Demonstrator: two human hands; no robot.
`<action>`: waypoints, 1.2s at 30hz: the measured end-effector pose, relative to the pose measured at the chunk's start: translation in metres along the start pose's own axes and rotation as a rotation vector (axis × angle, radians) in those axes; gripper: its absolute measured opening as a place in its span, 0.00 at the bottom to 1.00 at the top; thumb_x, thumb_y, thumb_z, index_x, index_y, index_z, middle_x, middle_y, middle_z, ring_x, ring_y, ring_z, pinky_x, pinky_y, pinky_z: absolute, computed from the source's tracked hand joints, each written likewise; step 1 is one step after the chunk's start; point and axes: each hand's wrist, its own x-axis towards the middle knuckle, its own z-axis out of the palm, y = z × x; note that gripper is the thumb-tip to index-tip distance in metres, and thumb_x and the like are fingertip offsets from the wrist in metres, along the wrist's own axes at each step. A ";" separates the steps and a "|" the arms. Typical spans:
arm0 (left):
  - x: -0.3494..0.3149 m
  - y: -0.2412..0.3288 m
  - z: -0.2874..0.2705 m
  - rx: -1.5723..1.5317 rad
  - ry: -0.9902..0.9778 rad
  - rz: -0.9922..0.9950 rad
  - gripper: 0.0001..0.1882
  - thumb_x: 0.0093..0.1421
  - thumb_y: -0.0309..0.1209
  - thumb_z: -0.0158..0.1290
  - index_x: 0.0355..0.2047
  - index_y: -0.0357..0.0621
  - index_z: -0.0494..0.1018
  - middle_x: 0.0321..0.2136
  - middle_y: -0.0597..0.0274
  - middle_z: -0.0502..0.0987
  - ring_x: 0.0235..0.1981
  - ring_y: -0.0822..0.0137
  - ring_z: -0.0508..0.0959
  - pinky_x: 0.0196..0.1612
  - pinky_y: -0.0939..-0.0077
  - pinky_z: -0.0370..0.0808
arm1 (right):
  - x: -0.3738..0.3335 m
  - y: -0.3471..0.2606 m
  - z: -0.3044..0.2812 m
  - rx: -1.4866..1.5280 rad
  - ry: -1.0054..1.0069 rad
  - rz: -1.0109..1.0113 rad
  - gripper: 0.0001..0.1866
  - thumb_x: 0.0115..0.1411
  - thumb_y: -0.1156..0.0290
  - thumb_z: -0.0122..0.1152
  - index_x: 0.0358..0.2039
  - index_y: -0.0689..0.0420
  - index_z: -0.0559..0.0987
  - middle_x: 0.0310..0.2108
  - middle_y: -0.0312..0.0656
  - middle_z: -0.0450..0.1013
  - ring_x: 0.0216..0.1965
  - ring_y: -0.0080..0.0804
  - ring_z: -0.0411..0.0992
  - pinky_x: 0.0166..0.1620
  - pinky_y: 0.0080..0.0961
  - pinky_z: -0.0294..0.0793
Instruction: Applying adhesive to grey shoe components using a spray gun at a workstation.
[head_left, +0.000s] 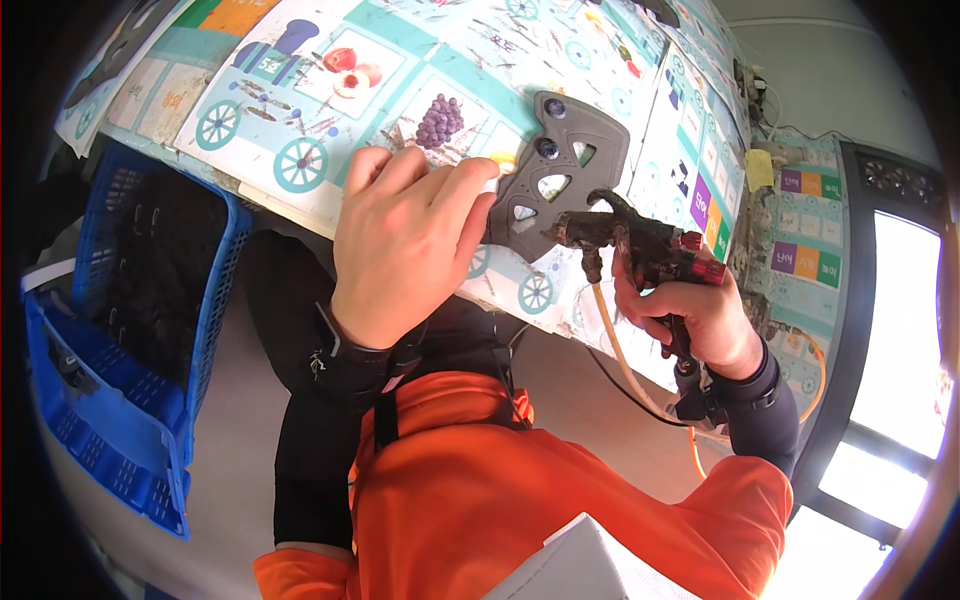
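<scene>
My left hand pinches the left edge of a flat, curved dark grey part between thumb and fingers. Something small and white shows at these fingertips; I cannot make out what it is. The part has several cut-out openings, with the printed paper showing through them. In my right hand is a spray gun, dark and crusted, with red knobs at its back. Its nozzle points left, close beside the part's lower right edge. A pale hose hangs from the gun.
Stained sheets printed with fruit and trains cover the worktable. A blue plastic crate with dark contents stands left of me, another blue crate nearer. An orange hose loops at the right, before a bright framed door.
</scene>
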 end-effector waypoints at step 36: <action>0.002 0.001 -0.002 -0.002 -0.008 -0.010 0.10 0.51 0.27 0.59 0.35 0.47 0.74 0.21 0.67 0.75 0.24 0.65 0.70 0.36 0.70 0.61 | 0.021 0.001 -0.038 0.103 0.288 -0.155 0.13 0.45 0.81 0.51 0.35 0.68 0.73 0.21 0.43 0.68 0.17 0.23 0.62 0.18 0.17 0.58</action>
